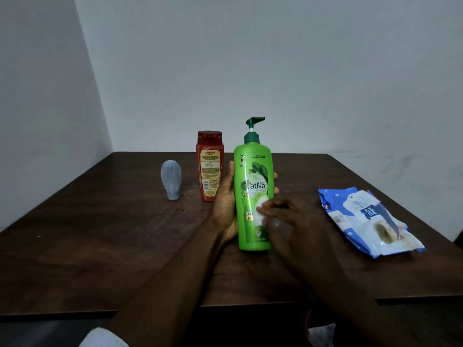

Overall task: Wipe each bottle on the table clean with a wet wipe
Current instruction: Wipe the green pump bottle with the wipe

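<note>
So you've got the green bottle (253,176) front and centre, roughly upright over the middle of the dark wooden surface (100,234). Can't honestly tell if its base is resting on the wood or lifted a bit. It's a tall, bright green plastic one with a darker green pump head (254,123) on top, nozzle pointing right. The front label reads "Vatika" in white, with "Henna" running up the side and some leaf artwork.

Your left hand (225,201) is wrapped around it from the left: thumb up along the near edge, fingertips poking out on the far right side. Your right hand (288,221) is bunched on a white wet wipe (260,211) and has it against the lower front label. That hand is blurry, so the exact finger positions are hard to make out, but the wipe is clearly under the fingertips and touching the bottle.

Behind and to the left stands the red bottle (209,166), upright, red cap, with a yellowish label of small print facing you. It's just beside your left hand. Further left, standing apart, is a small greyish translucent bottle (171,180), resting cap-down with its rounded end up.

Over on the right, well apart from the bottles, the blue and white wipes pack (363,219) lies flat and crumpled.
</note>
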